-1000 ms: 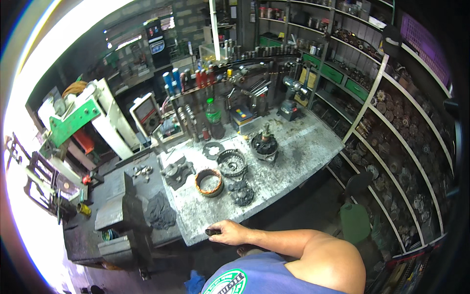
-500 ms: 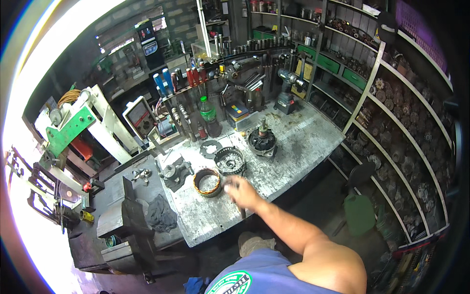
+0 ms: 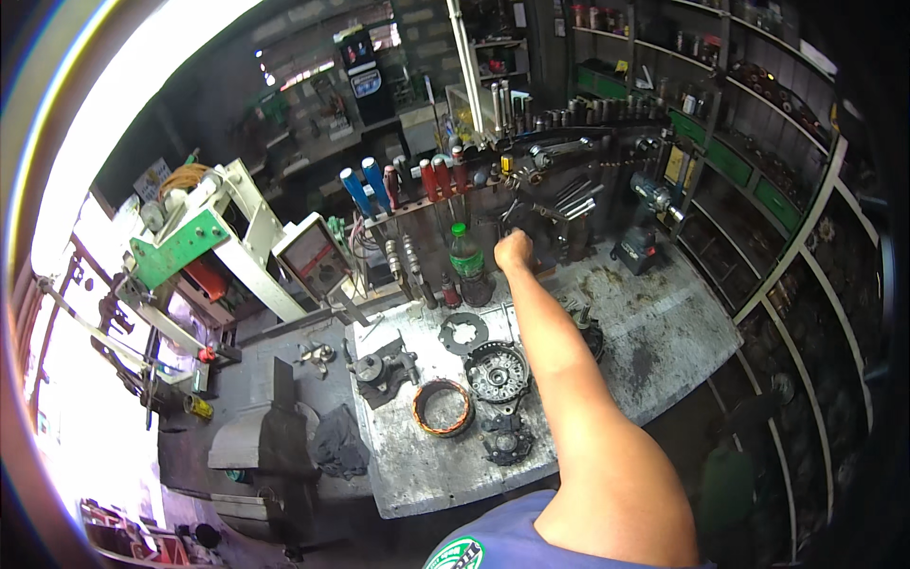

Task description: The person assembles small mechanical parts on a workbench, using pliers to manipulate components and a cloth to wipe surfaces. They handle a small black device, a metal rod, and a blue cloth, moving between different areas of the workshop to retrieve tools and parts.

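Note:
My right arm stretches across the bench, and my right hand (image 3: 514, 250) is at the tool rack behind it, right of a bottle with a green cap (image 3: 465, 254). Its fingers are curled closed near a dark tool; what they grip is hidden. My left hand is out of view. Below my forearm lie alternator parts: a copper-wound stator ring (image 3: 443, 408), a round slotted metal housing (image 3: 497, 372), a dark flat plate with a cut-out (image 3: 463, 333) and a small black part (image 3: 507, 442). Another alternator piece (image 3: 590, 338) is partly covered by my arm.
Blue-handled screwdrivers (image 3: 364, 189) and red-handled ones (image 3: 436, 178) stand in the rack. A cordless drill (image 3: 645, 228) stands at the back right. A bench vise (image 3: 254, 436), a dark rag (image 3: 339, 444) and a metal part on a dark cloth (image 3: 383, 368) are at left. Shelves line the right.
My right hand has moved from beside the stator ring, up and away to the rack. The black part near the bench's front edge now shows. The view has shifted.

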Motion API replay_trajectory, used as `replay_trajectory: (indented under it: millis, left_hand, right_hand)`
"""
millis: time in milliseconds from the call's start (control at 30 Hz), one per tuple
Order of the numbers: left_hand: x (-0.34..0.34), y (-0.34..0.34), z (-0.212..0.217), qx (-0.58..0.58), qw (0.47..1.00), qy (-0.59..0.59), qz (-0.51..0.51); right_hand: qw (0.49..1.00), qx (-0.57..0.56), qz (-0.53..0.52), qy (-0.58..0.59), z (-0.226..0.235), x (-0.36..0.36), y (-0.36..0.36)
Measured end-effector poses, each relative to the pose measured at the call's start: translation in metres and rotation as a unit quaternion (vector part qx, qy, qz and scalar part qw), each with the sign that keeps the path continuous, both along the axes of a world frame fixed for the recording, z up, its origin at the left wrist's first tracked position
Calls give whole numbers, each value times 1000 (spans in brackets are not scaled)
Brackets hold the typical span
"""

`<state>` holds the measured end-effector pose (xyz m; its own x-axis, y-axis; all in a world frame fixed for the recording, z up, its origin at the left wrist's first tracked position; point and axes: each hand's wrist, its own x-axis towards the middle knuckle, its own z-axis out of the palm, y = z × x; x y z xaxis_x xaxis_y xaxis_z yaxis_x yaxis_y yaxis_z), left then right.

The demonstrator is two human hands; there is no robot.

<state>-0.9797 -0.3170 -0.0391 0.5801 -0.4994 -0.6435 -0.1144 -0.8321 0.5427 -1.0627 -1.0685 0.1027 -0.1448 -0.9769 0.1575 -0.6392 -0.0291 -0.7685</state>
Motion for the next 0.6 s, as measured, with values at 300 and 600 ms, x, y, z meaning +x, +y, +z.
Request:
replay_trajectory:
  millis: [300, 600]
  left_hand:
    - [-23, -29, -1, 14, 1000, 12, 2]
    - [-36, -20, -8, 13, 1000, 10, 9]
  right_hand:
    - [999, -37, -3, -26, 1, 10, 18]
    - [998, 36, 41, 11, 24, 2, 16]
